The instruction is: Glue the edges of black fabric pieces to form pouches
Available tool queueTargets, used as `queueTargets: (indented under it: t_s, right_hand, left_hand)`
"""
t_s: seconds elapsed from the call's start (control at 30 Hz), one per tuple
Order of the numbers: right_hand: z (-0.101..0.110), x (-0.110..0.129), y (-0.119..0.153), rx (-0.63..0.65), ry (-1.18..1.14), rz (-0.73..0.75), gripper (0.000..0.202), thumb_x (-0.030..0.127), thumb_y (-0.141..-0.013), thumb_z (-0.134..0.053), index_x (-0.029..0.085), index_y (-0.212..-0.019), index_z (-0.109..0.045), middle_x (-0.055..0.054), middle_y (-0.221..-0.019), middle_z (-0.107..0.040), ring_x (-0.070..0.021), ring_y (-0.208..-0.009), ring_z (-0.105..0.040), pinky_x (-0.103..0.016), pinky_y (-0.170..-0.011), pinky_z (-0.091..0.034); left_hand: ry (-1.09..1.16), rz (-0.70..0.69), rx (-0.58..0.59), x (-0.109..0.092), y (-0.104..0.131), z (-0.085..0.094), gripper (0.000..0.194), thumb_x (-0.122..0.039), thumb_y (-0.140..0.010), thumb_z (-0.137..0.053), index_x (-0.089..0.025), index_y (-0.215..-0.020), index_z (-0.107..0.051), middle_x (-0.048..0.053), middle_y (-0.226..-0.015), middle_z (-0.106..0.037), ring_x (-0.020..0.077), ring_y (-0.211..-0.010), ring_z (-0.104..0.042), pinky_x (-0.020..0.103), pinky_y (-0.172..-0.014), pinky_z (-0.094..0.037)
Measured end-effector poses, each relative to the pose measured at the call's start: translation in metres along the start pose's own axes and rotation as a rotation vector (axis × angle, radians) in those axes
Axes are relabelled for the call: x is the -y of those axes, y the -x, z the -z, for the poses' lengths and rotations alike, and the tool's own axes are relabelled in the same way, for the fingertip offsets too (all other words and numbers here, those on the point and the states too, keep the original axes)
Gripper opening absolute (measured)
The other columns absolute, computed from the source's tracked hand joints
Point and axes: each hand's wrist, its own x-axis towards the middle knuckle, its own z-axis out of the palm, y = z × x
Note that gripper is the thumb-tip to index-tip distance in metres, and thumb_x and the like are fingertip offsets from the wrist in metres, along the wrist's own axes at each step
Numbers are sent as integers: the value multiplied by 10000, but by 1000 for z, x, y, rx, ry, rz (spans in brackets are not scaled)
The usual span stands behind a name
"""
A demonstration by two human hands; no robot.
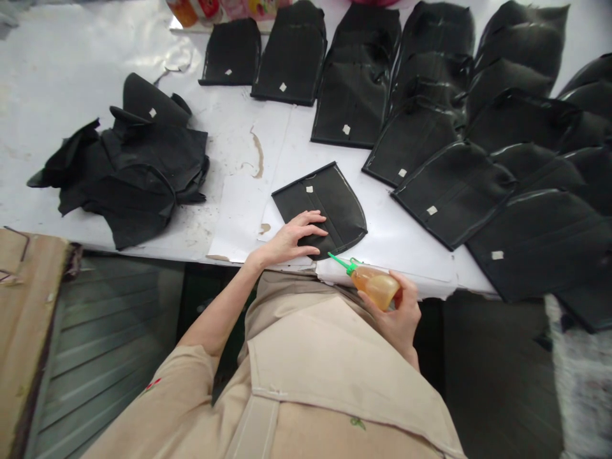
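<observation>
A flat black leather-like piece with a small pale sticker lies at the table's front edge, its curved side toward the right. My left hand rests on it with fingers spread. In my right hand is a translucent squeeze bottle of amber liquid, tilted to the left. Its thin green nozzle meets, or almost meets, the lower edge of the black piece; I cannot tell whether they touch.
Overlapping rows of similar black pieces cover the right and back of the white table. A crumpled pile of black pieces lies on the left. Colourful containers stand at the back. A wooden board is at the lower left.
</observation>
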Motion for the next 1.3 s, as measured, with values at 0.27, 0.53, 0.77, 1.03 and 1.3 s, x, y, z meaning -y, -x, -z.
queueTargets:
  t_s: [0.27,0.53,0.77,1.03,1.3]
  right_hand:
    - [-4,1,2,56,32,27,703,574,-727,-854,215,-1267,-583,-102,-1131,-699,-262,-940,-697,-415,-810,-607]
    - [-13,4,-1,98,-7,101,658,542,-748,-848,238,-1260,-568,-81,-1104,-694,-260,-953,-692,-396,-791,-605]
    - [-19,4,-5,86,-12,72,685,541,-747,-851,233,-1282,-554,-90,-1138,-687,-271,-988,-686,-428,-829,-600]
    - [-6,14,-11,183,-184,-228,666,538,-687,-884,233,-1208,-605,-79,-1132,-689,-259,-962,-684,-417,-809,-592]
    - [20,3,-21,214,-738,-499,520,648,-873,-606,216,-1163,-618,-104,-1001,-726,-198,-624,-632,-401,-598,-592]
  left_hand:
    - [-50,-23,-74,7,4,-10,227,-260,-945,-662,-236,-1166,-713,117,-1471,-573,274,-1479,-429,576,-1249,-297]
    - [-35,-24,-78,7,3,-9,220,-249,-941,-664,-235,-1153,-719,114,-1469,-576,264,-1475,-437,559,-1254,-297]
    - [-32,2,-48,5,3,-8,227,-245,-946,-644,-247,-1158,-723,106,-1473,-576,271,-1481,-429,581,-1257,-279]
    - [-20,-17,-68,5,3,-7,217,-246,-965,-623,-234,-1158,-721,115,-1468,-576,260,-1477,-432,557,-1258,-286]
    - [-220,65,-141,-14,-5,-20,210,-299,-964,-626,-246,-1142,-725,108,-1413,-599,286,-1378,-500,516,-1137,-429]
